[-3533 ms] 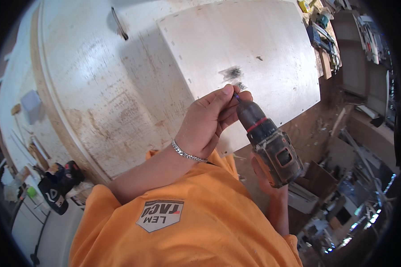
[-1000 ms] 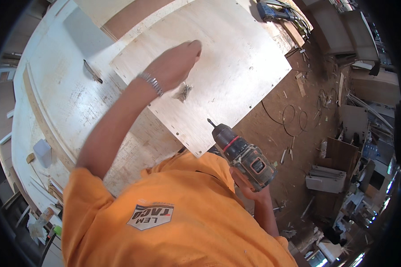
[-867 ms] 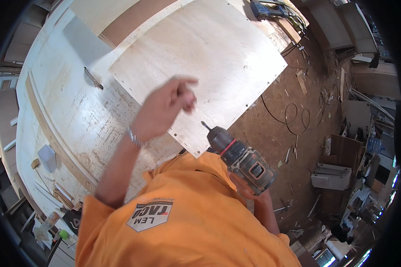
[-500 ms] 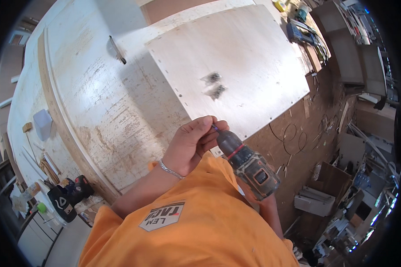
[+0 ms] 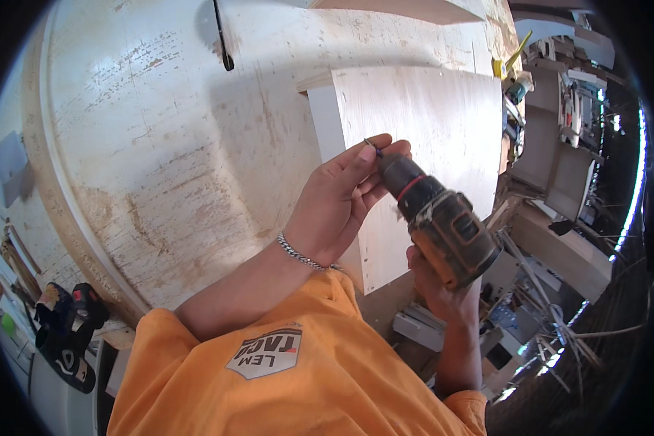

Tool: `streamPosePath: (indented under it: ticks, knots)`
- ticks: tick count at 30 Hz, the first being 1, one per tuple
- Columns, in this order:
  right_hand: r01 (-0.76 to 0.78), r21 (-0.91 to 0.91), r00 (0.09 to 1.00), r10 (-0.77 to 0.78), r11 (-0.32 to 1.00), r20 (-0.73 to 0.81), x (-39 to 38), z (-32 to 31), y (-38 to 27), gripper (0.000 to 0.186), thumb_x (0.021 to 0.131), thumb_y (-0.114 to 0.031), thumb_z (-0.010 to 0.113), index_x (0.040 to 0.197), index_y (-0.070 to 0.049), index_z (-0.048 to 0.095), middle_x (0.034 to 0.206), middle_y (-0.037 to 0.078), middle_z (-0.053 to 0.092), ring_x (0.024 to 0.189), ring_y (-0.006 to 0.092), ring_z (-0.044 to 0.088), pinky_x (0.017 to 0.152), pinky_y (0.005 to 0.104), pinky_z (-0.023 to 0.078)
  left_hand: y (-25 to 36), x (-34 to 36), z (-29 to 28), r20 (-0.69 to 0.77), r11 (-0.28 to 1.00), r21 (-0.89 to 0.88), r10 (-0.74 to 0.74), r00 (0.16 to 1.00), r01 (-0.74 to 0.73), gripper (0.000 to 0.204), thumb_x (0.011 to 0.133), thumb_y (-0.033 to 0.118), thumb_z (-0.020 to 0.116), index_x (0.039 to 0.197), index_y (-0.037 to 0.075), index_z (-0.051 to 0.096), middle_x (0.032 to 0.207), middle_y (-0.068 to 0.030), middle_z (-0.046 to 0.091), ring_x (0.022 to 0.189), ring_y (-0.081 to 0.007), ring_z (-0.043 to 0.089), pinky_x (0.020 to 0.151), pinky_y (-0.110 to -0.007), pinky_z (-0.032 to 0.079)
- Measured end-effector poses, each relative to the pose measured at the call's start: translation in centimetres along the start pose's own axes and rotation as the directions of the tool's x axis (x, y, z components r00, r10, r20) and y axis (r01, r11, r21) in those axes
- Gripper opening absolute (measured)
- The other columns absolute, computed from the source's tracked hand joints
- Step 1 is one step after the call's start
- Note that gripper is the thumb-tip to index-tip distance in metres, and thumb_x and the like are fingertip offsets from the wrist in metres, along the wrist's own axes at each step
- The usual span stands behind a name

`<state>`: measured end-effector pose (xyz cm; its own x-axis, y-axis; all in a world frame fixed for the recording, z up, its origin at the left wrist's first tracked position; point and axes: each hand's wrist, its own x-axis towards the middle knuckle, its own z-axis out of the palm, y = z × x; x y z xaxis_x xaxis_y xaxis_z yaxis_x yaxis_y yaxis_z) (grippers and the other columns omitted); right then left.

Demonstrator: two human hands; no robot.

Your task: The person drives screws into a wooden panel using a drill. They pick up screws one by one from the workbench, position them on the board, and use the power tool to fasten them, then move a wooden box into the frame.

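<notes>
Clearly, both hands are occupied with one power drill (image 5: 450,231), which is located in front of the body, above the near part of a pale box-like wooden piece (image 5: 429,120). The left hand (image 5: 333,196) has its thumb and forefinger pressed together on a thin pointed piece (image 5: 369,144), which looks like a screw but is too small to be sure; the other fingers are curled near the dark front end of the drill. The right hand (image 5: 437,285) is closed around the handle, at the rear of the tool; most of its fingers are hidden behind the drill body, so I cannot tell how the forefinger is placed. The drill is tilted, with its nose toward the upper left, and it carries one red ring. On the left wrist there is a chain bracelet (image 5: 304,254), and the person wears an orange shirt (image 5: 385,392). The wooden piece lies on a worn whitish table (image 5: 145,152), showing its flat upper face and one narrow side. Farther to the lower left, a second, black drill (image 5: 89,305) rests near the table's edge.
</notes>
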<state>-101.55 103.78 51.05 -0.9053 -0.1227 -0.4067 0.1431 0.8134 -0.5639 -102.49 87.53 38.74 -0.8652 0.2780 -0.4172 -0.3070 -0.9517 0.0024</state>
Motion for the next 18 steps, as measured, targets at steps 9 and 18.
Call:
streamPosePath:
  ticks: [9,18]
  knots:
    - [-0.196,-0.266,0.971,0.226,0.944,0.084,7.0,-2.2,-6.3,0.037,0.08,-0.007,0.077,0.114,0.001,0.065,0.095,0.01,0.07,0.08,0.019,0.067,0.072,0.0334,0.055,2.1,2.7,0.9,-0.133,0.951,-0.306,-0.013,0.991,-0.029,0.035,0.11,0.02,0.05,0.136,-0.003,0.053,0.135,-0.0148,0.064,0.124,-0.02,0.063,0.112,-0.034,0.049]
    - [-0.114,-0.449,0.96,0.216,0.886,0.181,9.2,-4.1,-7.8,0.034,0.081,-0.007,0.077,0.112,0.001,0.067,0.092,0.008,0.07,0.076,0.0154,0.066,0.069,0.0318,0.055,1.8,3.0,1.0,-0.13,0.922,-0.387,-0.044,0.991,-0.01,0.034,0.11,0.019,0.049,0.135,-0.003,0.056,0.133,-0.0148,0.064,0.125,-0.0212,0.063,0.111,-0.034,0.05]
